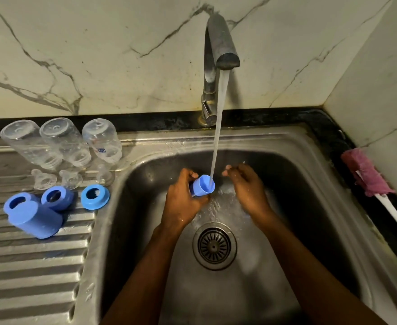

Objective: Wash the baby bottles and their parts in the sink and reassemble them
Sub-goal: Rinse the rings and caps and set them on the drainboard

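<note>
Left hand (183, 204) grips the blue cap (203, 186), fingers curled round its closed end, open mouth tilted up toward the tap (219, 43). The water stream (218, 127) lands inside the cap, over the middle of the sink (293, 165). Right hand (247, 187) is just right of the stream, wet, fingers loosely bent, holding nothing and not touching the cap. Drain strainer (213, 246) sits below, between my forearms.

On the drainboard (33, 273), left of the basin:
- Back edge: three clear bottles (68, 141) in a row, bases toward the wall, threaded necks toward me. They look mouth-down.
- In front of them: three clear teats (71, 178), one per bottle.
- Next row: three blue rings (95, 197). The left two touch the second blue cap (36, 220), which lies on its side nearest me.

Bench, right edge: bottle brush (367, 173) lies along the wall, pink head toward the back, white handle toward me.
</note>
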